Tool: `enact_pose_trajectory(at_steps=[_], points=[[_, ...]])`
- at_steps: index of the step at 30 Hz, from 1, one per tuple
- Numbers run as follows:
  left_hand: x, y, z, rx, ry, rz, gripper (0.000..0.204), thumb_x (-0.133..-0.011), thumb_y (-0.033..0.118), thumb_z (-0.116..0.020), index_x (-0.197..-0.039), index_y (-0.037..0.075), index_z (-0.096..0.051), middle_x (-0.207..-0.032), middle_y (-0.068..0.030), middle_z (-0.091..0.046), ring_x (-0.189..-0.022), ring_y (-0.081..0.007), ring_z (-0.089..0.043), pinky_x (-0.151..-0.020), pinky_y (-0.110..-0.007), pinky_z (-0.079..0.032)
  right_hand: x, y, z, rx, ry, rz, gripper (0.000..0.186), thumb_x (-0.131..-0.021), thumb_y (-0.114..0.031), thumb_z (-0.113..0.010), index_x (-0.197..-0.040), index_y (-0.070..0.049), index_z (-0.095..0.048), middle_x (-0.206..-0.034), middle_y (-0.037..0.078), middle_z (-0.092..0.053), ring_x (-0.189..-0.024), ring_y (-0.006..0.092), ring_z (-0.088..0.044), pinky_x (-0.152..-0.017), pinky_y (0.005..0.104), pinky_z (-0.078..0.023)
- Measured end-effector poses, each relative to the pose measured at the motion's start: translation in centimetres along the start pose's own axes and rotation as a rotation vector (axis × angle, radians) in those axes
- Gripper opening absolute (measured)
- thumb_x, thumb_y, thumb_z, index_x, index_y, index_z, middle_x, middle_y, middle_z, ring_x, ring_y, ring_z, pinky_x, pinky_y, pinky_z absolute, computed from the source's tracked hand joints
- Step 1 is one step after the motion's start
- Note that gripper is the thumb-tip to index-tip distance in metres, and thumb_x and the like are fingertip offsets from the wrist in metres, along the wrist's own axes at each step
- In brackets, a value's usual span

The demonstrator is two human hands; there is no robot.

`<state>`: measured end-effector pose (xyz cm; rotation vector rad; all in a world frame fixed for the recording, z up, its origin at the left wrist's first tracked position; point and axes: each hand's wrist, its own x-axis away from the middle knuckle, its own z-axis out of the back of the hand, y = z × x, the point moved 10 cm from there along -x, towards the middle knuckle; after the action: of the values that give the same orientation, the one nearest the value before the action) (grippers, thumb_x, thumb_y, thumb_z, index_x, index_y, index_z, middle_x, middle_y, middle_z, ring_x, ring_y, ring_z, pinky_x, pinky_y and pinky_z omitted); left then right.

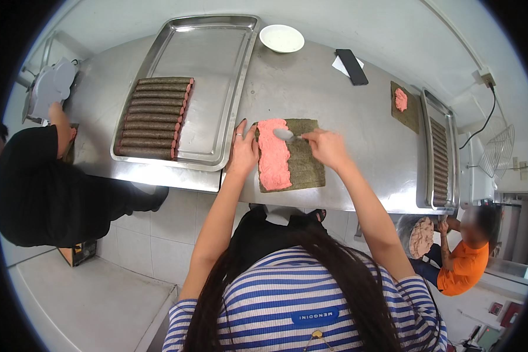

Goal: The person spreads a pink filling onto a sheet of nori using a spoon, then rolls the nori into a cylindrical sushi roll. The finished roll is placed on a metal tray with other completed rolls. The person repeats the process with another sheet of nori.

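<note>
Left hand (243, 149) flat, pinning the seaweed sheet (307, 157) at table centre, right hand (327, 146) pinching a spoon (285, 135); we judge pink paste (273, 154) covers the 9 o'clock half, 3 o'clock half bare.

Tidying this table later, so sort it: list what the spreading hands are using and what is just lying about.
In use: seaweed sheet, pink paste, spoon, left hand, right hand, tray of finished rolls.
Lying about: white bowl, black phone.
</note>
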<state>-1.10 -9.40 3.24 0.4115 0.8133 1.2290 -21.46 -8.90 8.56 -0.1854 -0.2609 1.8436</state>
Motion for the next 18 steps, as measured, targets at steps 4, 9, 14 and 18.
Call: enact_pose_trajectory(at_steps=[4, 9, 14, 18], points=[[0.1, 0.4, 0.0, 0.016, 0.016, -0.005, 0.042, -0.081, 0.002, -0.053, -0.122, 0.004, -0.056, -0.135, -0.0241, -0.043, -0.12, -0.044, -0.045, -0.1, -0.047, -0.04, 4.0, -0.9, -0.5, -0.069, -0.028, 0.008, 0.024, -0.082, -0.012, -0.055, -0.098, -0.016, -0.072, -0.087, 0.009, -0.065, -0.076, 0.0309, -0.064, -0.065, 0.0444, -0.05], [0.1, 0.3, 0.0, -0.002, 0.019, -0.012, 0.042, -0.08, 0.001, -0.053, -0.122, 0.003, -0.056, -0.135, -0.0245, -0.042, -0.119, -0.044, -0.045, -0.1, -0.047, -0.04, 7.4, -2.7, -0.2, -0.045, -0.093, 0.026, 0.025, -0.082, -0.011, -0.054, -0.099, -0.015, -0.071, -0.084, 0.007, -0.063, -0.072, 0.0297, -0.064, -0.061, 0.0448, -0.05], [-0.2, 0.3, 0.1, -0.004, 0.012, -0.016, 0.04, -0.081, 0.002, -0.053, -0.121, 0.002, -0.056, -0.135, -0.0257, -0.041, -0.12, -0.0441, -0.045, -0.1, -0.047, -0.041, 9.2, -3.7, -0.4, -0.044, -0.071, 0.059, 0.027, -0.079, -0.01, -0.055, -0.101, -0.013, -0.069, -0.081, 0.007, -0.061, -0.067, 0.0295, -0.063, -0.057, 0.0441, -0.049], [-0.2, 0.3, 0.2, -0.003, 0.019, -0.03, 0.039, -0.081, 0.002, -0.053, -0.12, 0.0, -0.056, -0.135, -0.0267, -0.041, -0.12, -0.0446, -0.045, -0.099, -0.047, -0.041, 10.6, -5.1, -1.4, 0.003, -0.041, 0.007, 0.03, -0.076, -0.007, -0.055, -0.104, -0.01, -0.065, -0.08, 0.008, -0.058, -0.065, 0.0301, -0.063, -0.054, 0.0424, -0.05]])
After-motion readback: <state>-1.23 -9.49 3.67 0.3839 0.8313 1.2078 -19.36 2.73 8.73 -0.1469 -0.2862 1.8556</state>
